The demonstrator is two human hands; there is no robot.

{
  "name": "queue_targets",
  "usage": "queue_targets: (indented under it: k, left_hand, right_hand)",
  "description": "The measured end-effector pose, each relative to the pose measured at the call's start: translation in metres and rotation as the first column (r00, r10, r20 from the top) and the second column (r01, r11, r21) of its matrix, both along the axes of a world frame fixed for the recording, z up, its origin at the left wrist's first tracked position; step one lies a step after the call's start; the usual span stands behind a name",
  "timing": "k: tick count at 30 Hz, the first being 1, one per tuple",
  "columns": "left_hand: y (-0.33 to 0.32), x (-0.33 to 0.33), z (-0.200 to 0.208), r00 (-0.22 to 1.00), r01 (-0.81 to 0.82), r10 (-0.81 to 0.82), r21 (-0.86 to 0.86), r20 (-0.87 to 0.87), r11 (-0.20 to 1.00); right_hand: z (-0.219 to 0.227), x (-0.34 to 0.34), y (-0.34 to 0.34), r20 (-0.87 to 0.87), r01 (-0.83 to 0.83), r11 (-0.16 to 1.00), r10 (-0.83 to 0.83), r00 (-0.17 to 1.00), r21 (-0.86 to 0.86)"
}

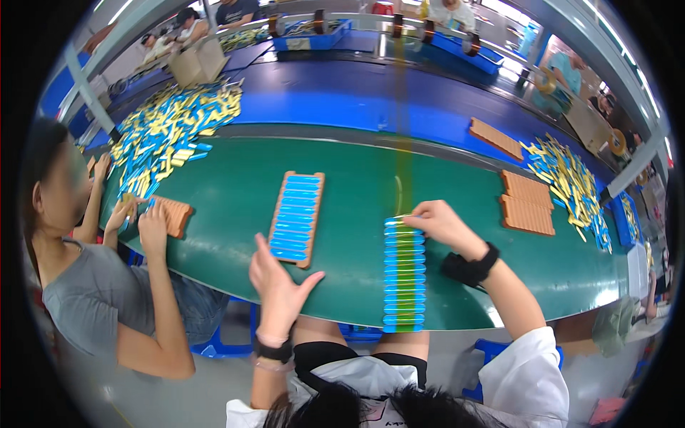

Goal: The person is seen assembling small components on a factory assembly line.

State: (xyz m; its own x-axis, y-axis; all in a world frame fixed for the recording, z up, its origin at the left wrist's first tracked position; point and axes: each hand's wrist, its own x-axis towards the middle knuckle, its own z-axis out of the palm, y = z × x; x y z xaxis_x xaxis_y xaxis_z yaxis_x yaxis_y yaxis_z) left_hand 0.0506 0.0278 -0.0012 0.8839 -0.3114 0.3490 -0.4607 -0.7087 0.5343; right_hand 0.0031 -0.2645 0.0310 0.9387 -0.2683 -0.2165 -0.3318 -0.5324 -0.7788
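Observation:
My right hand (444,225) pinches amber tape at the far end of a row of blue strip-like pieces (390,278) on the green table. The tape (407,292) runs lengthwise over this row, and a stretch of it rises from the far end towards the rolls above. My left hand (277,284) is open and holds nothing, with thumb and fingers spread. It lies just off the near end of an orange ridged tray (317,214), where several blue pieces (295,217) lie side by side.
Loose blue and yellow pieces are heaped at the left (171,128) and right (564,175). Two orange ridged trays (526,203) sit at the right. Tape rolls (428,33) hang on a bar over the blue conveyor (314,93). A co-worker (128,285) handles pieces at the left.

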Motion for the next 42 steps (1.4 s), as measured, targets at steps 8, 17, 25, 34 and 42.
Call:
queue_targets:
  k: [8, 17, 25, 34, 42]
  left_hand:
    - [-0.018, -0.004, 0.003, 0.999, -0.031, 0.028, -0.156, -0.027, 0.987]
    - [-0.056, -0.063, 0.005, 0.986, 0.108, -0.121, -0.116, -0.115, 0.987]
    - [-0.037, -0.074, 0.016, 0.922, 0.370, -0.383, 0.153, 0.062, 0.916]
    - [-0.044, -0.070, 0.008, 0.860, 0.486, -0.506, 0.206, 0.056, 0.849]
    - [-0.039, -0.064, 0.016, 0.881, 0.464, -0.464, 0.023, 0.092, 0.885]
  right_hand:
    - [0.035, -0.029, 0.014, 0.108, 0.095, 0.727, -0.227, 0.968, 0.680]
    - [0.064, -0.040, 0.015, 0.255, 0.077, 0.658, -0.393, 0.883, 0.749]
    - [0.039, -0.078, 0.050, 0.212, 0.111, 0.666, -0.385, 0.898, 0.738]
    - [-0.002, -0.160, 0.111, -0.020, 0.361, 0.552, -0.528, 0.849, 0.752]
    - [-0.013, -0.161, 0.140, -0.082, 0.309, 0.766, -0.320, 0.944, 0.564]
